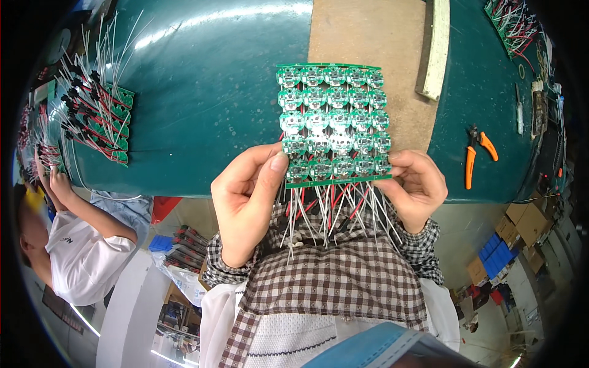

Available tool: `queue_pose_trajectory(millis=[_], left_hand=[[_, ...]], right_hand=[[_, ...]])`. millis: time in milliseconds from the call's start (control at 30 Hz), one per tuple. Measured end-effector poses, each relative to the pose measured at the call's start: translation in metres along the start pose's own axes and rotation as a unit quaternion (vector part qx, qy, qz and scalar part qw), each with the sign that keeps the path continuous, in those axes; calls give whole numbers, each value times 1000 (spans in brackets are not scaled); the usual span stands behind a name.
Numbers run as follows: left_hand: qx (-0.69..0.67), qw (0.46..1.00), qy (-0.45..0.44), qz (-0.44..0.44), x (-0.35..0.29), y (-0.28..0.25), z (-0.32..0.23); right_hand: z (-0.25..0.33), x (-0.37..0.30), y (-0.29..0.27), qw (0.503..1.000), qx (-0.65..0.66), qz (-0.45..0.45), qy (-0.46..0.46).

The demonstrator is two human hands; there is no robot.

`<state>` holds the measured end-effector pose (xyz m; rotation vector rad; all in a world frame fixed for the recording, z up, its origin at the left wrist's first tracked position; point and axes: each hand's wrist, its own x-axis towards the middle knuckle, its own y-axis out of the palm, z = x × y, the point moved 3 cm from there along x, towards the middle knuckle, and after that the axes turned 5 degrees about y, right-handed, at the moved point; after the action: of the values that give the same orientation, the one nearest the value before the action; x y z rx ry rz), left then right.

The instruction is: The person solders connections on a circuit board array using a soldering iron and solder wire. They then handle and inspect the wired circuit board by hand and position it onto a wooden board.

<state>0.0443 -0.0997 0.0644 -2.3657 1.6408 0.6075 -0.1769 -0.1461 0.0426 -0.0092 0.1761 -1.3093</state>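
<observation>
Between my two hands I hold a green circuit board panel (334, 116), made of several rows of small round boards joined together. My left hand (248, 196) pinches its lower left edge, thumb on top. At the lower right corner my right hand (419, 187) grips the panel between thumb and fingers. White, red and black wires (328, 211) hang from beneath the panel toward my checked apron. The panel is held near the table's front edge, its component side facing up. The far ends of some wires are lost against the apron.
A wired board panel (116, 122) lies at the left on the green table (202, 104), another (512, 27) at the far right. Orange-handled cutters (478, 153) lie right of a brown board (368, 30) with a pale wooden strip (434, 49). A co-worker (86, 245) sits at left.
</observation>
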Motion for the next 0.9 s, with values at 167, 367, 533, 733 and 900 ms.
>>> queue_pose_trajectory(millis=[167, 367, 533, 733, 900], left_hand=[[-6, 1000, 1, 8, 0, 1, 2], [-22, 1000, -1, 7, 0, 1, 4], [-30, 999, 7, 13, -1, 2, 5], [-32, 999, 9, 17, 0, 2, 1], [-48, 999, 13, 23, 0, 2, 1]], right_hand=[[-2, -1, -1, 1000, 8, -2, 3], [-3, -2, -2, 1000, 9, -9, 3], [-3, -2, -2, 1000, 11, -9, 3], [-4, -1, -1, 1000, 22, -16, 9], [-5, -1, -2, 1000, 17, -19, 10]])
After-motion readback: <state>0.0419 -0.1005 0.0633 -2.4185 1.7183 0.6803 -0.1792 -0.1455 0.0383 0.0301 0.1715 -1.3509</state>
